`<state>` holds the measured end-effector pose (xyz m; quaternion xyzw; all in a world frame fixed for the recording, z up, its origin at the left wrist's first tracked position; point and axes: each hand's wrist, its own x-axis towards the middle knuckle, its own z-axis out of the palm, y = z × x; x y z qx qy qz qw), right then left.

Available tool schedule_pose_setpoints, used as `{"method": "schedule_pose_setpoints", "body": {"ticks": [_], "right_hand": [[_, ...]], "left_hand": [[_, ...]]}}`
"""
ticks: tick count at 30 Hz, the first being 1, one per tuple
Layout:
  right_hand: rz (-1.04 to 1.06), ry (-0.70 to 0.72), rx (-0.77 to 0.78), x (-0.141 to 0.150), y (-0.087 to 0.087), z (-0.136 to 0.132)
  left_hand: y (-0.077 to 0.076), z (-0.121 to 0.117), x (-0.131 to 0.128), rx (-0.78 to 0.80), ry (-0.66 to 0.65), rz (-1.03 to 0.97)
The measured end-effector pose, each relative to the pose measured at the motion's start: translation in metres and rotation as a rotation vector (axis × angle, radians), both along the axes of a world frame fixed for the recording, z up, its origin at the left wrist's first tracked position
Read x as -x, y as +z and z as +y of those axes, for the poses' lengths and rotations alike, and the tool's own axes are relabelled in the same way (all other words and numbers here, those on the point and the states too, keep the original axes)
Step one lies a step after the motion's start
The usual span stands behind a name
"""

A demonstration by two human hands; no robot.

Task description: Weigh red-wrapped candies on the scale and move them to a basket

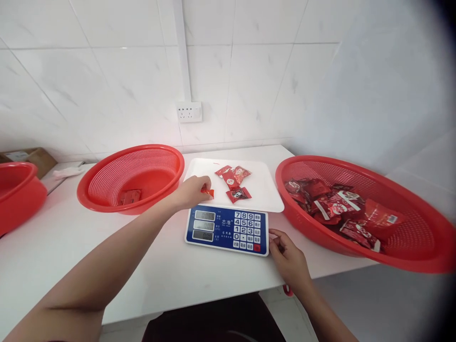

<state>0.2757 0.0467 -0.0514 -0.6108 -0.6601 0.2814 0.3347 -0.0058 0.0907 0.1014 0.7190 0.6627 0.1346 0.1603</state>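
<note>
I can read 志准 on the scale's blue panel, beside number keys marked 0 to 9, but its dim displays only poorly.

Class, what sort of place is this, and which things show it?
Probably a weighing or packing station: a scale bearing red packets, a basket of more packets beside it, and a tiled wall behind.

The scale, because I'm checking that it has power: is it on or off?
On: the scale shows dark digits in its three display windows, though some are too faint to read.
</note>
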Motion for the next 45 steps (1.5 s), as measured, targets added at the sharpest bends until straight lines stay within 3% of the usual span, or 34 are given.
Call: {"method": "schedule_pose_setpoints", "body": {"ticks": [2,6,9,11,15,18,22,26,29,35,38,41,45], "right_hand": [[0.002,0.0,0.002,0.0,0.0,0.0],[0.021,0.008,0.012,0.0,0.001,-0.001],[0.026,-0.003,0.007,0.001,0.002,-0.001],[0.024,-0.001,0.002,0.001,0.002,-0.002],[0.03,-0.003,-0.013,0.001,0.001,-0.003],[0.034,-0.015,-0.029,0.001,0.002,-0.006],[0.055,-0.011,-0.039,0.001,0.004,-0.008],[0.065,0.022,-0.033,0.0,0.002,-0.007],[0.078,0.02,-0.024,0.0,0.001,-0.007],[0.089,0.031,-0.051,-0.001,0.001,-0.005],[0.083,0.036,-0.04,-0.001,0.001,-0.006],[0.082,0.026,-0.028,0.0,0.002,-0.006],[0.063,0.004,-0.032,0.001,0.002,-0.006]], "left_hand": [[0.009,-0.004,0.015,-0.078,0.07,-0.02],[0.032,-0.008,0.064,-0.394,0.383,0.048],[0.036,0.002,0.08,-0.474,0.415,0.083],[0.027,0.017,0.07,-0.429,0.328,0.059],[-0.004,0.06,0.019,-0.29,0.14,0.002],[-0.019,0.088,-0.015,-0.219,0.108,-0.014],[-0.024,0.105,-0.034,-0.139,0.087,-0.033],[-0.017,0.102,-0.033,-0.094,0.08,-0.05],[-0.007,0.09,-0.017,-0.158,0.126,-0.046],[0.023,0.044,0.061,-0.346,0.353,0.044],[0.027,0.028,0.086,-0.364,0.436,0.109],[0.021,0.029,0.071,-0.307,0.35,0.087],[0.004,0.047,0.007,-0.158,0.117,-0.033]]}}
